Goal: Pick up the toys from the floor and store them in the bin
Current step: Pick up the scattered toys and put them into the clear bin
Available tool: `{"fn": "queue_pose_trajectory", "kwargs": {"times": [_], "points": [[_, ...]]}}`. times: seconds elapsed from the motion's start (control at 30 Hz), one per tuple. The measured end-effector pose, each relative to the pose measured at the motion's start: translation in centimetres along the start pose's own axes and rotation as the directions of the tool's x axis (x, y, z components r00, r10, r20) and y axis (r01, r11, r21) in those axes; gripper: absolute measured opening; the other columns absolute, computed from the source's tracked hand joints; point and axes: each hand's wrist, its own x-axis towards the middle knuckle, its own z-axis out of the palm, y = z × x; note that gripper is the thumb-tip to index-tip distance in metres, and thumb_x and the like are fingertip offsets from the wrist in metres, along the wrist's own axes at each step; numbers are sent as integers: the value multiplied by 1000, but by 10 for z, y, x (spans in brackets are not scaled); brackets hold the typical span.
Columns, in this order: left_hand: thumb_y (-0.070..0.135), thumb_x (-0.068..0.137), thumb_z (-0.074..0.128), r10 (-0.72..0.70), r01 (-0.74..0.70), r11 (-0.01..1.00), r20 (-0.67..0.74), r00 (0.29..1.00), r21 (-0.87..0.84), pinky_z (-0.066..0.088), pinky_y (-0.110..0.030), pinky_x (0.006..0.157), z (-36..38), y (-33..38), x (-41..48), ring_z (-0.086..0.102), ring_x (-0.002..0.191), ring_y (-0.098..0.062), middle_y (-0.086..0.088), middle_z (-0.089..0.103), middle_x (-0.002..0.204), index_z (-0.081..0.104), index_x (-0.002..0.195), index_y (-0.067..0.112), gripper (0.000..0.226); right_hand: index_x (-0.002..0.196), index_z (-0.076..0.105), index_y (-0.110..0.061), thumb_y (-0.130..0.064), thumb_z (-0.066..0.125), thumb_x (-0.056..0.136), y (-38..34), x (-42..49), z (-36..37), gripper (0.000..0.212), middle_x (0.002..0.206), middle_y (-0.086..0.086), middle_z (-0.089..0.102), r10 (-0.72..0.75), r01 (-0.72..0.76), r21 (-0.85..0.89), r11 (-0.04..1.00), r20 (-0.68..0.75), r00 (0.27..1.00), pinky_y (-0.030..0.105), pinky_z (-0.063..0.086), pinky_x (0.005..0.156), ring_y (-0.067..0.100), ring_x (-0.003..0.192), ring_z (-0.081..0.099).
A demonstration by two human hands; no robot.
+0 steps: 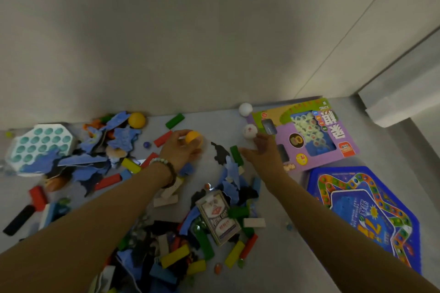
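Note:
Toys lie scattered on the grey floor. My left hand grips an orange ball in its fingers just above the floor. My right hand reaches forward, its fingertips at a white ball with a red mark; whether it holds that ball I cannot tell. A plain white ball and a second orange ball rest near the wall. Coloured wooden blocks such as a green one, blue puzzle pieces and a playing-card box lie around. No bin is in view.
A purple game box and a blue hexagonal game board lie at the right. A teal pop-bubble toy sits at the left. The wall runs close behind the toys, and a ledge juts at the right.

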Motion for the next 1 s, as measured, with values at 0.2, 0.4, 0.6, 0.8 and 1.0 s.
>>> {"fn": "queue_pose_trajectory", "kwargs": {"times": [0.2,0.4,0.6,0.8,1.0], "points": [[7,88,59,90,-89,996,-38,995,25,53,-32,74,-19,12,11,58,105,-36,-22,52,128,48,122,7,36,132,42,-8,-10,71,80,-15,31,8,59,127,7,49,-116,108,-125,986,-58,992,30,44,91,21,110,51],[9,83,65,147,-143,986,-41,988,90,51,-44,86,-28,20,18,60,102,-39,-22,56,121,51,117,8,37,135,40,-19,-19,74,78,-19,56,33,67,134,3,44,-78,75,-167,983,-13,997,26,41,84,16,104,49],[7,83,66,123,-120,991,-63,990,50,51,-41,84,-36,13,20,58,95,-29,-16,58,110,52,113,8,33,134,40,-14,-20,72,80,-15,65,73,63,134,7,43,-5,13,-135,991,58,998,26,42,89,18,108,48],[7,84,65,133,-129,990,-95,986,53,51,-33,70,-50,10,21,57,87,-24,-3,58,91,51,107,11,28,128,48,-9,-24,70,82,-26,76,103,54,130,11,49,-3,4,-163,987,5,1000,27,38,93,24,119,48],[15,93,52,-43,26,956,-53,998,-291,54,-50,82,-78,11,23,63,97,-33,-17,57,118,47,121,7,29,117,59,-8,-28,69,83,-48,59,123,41,117,11,62,1,24,-181,983,139,990,26,51,86,23,106,59]]}}
